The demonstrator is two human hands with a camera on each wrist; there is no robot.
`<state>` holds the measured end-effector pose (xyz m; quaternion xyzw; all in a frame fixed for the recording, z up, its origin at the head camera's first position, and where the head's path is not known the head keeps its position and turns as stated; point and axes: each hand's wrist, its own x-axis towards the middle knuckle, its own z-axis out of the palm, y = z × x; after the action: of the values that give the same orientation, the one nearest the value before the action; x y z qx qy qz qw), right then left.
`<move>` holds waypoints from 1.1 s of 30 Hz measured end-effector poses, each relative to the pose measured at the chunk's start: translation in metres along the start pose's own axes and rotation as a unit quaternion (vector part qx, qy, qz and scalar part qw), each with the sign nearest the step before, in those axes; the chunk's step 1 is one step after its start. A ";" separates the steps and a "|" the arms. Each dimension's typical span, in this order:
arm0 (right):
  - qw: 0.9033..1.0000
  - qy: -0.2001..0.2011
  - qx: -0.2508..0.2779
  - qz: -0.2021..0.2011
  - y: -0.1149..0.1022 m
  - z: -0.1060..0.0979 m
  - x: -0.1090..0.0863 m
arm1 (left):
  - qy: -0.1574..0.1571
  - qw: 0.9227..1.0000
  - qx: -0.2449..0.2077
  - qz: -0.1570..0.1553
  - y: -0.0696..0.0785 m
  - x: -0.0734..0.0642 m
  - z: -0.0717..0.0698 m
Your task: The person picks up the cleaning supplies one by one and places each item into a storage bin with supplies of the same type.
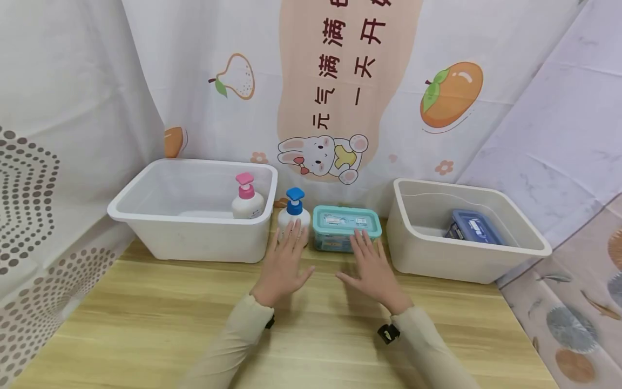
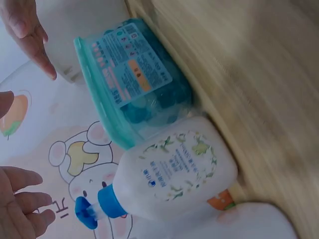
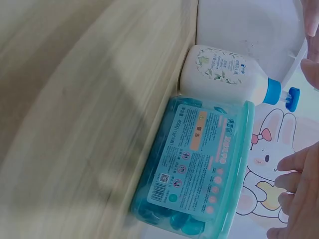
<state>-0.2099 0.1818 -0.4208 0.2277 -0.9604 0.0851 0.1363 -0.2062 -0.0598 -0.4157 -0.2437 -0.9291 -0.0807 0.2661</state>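
My left hand (image 1: 283, 265) is held with spread, straight fingers in front of a white pump bottle (image 1: 293, 218) with a blue pump head. In the left wrist view that bottle (image 2: 174, 169) stands apart from the fingers and shows a leafy printed label. Fingers also outstretched, my right hand (image 1: 373, 268) hovers near a clear tub of teal laundry pods (image 1: 335, 241) with a turquoise lid. The right wrist view shows the tub (image 3: 189, 159) beside the bottle, with a gap to the right hand (image 3: 301, 194). Neither hand holds anything.
At the left, a white bin (image 1: 194, 237) contains a pump bottle with a pink head (image 1: 248, 202). Another white bin (image 1: 452, 258) at the right holds a dark blue lidded box (image 1: 473, 227). All stand on the wooden table (image 1: 160, 324) against a printed cloth backdrop (image 1: 233, 124).
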 end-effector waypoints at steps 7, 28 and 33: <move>1.000 0.014 -0.011 -0.012 0.007 -0.005 0.008 | -0.002 1.000 0.029 0.000 -0.010 0.011 -0.010; 1.000 -0.008 -0.008 -0.001 0.016 -0.011 0.034 | -0.038 0.998 0.024 -0.051 -0.040 0.038 -0.033; 1.000 -0.015 -0.005 0.000 0.018 -0.008 0.039 | -0.044 0.996 0.038 -0.061 -0.049 0.043 -0.036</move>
<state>-0.2500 0.1831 -0.4033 0.2286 -0.9626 0.0769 0.1233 -0.2460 -0.0943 -0.3630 -0.1791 -0.9555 -0.0504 0.2290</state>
